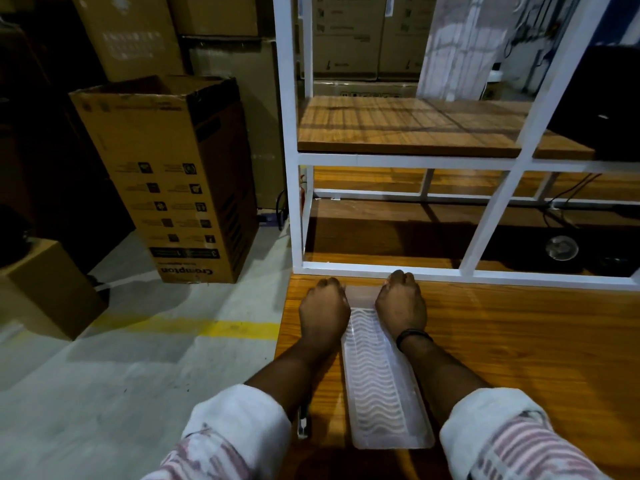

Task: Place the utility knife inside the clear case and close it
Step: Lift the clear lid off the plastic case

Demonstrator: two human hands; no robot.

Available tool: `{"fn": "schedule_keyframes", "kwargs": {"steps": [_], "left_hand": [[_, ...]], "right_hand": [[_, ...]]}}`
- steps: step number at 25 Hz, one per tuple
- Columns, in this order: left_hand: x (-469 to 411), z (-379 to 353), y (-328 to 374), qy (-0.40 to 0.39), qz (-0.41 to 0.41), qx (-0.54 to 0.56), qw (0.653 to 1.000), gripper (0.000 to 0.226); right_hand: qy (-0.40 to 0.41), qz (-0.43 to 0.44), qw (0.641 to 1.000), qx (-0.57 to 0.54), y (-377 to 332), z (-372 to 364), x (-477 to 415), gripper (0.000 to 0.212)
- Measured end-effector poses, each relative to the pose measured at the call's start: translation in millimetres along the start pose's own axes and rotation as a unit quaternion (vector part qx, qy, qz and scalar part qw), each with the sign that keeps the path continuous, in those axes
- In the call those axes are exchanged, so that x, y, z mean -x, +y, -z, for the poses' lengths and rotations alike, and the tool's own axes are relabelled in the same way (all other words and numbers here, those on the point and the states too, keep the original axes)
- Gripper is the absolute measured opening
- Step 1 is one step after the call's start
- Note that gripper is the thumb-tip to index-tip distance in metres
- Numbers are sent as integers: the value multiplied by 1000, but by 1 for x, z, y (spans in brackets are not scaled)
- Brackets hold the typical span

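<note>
both hands sit at the far end of a long clear plastic case with a wavy ribbed surface (379, 379), which lies lengthwise on the glossy orange-brown wooden table (519, 341). the left hand (323, 311) is curled at the case's far left corner, knuckles up, fingers tucked under so you can't really see what they're pinching. the right hand (401, 304) is curled the same way at the far right corner, a dark band (412, 336) on its wrist. between the two fists a flat clear strip (360, 294) of the case shows, looks like the lid end or flap, hard to say whether it's lifted or down.

the utility knife (303, 422) is not in the case from what shows: a slim dark and silver piece pokes out just under the left forearm, on the table's left edge beside the case. most of it is hidden by the arm.

rolled white striped sleeves (491, 420) fill the bottom. a white metal shelf frame (294, 168) stands right behind the table, with a tall brown cardboard box (173, 174) on the grey floor to the left.
</note>
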State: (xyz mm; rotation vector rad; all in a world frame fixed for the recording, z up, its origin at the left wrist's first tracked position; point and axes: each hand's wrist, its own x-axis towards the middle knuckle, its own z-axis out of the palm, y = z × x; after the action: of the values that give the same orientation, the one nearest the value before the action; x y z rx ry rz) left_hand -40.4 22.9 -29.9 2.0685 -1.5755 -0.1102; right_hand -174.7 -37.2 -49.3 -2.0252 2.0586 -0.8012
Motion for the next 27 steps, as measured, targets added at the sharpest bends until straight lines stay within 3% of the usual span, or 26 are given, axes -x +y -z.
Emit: {"fn": "schedule_keyframes", "kwargs": {"steps": [3,6,11,13,16,19,27], "left_hand": [[23,10,0,-30,74,173,982,33],[48,14,-12,-75,135,308,939,23],[79,16,-22,-147,305,514,788,23],[86,23,-20,-169,312,541,763,28],[91,30,-18,-176,306,542,762,35],[93,34,-18,-189,302,508,784,38],[101,38,-15,-191,255,477,819,42]], "right_hand": [[-3,-24,999,-46,-1,13,7,33],[-51,37,995,81,-4,24,32,45],[-159,40,979,124,-24,65,95,67],[-217,32,962,165,-33,72,109,78],[-240,20,952,190,-48,74,118,89],[-235,8,946,222,-58,66,122,96],[-238,-9,953,188,-59,64,115,93]]}}
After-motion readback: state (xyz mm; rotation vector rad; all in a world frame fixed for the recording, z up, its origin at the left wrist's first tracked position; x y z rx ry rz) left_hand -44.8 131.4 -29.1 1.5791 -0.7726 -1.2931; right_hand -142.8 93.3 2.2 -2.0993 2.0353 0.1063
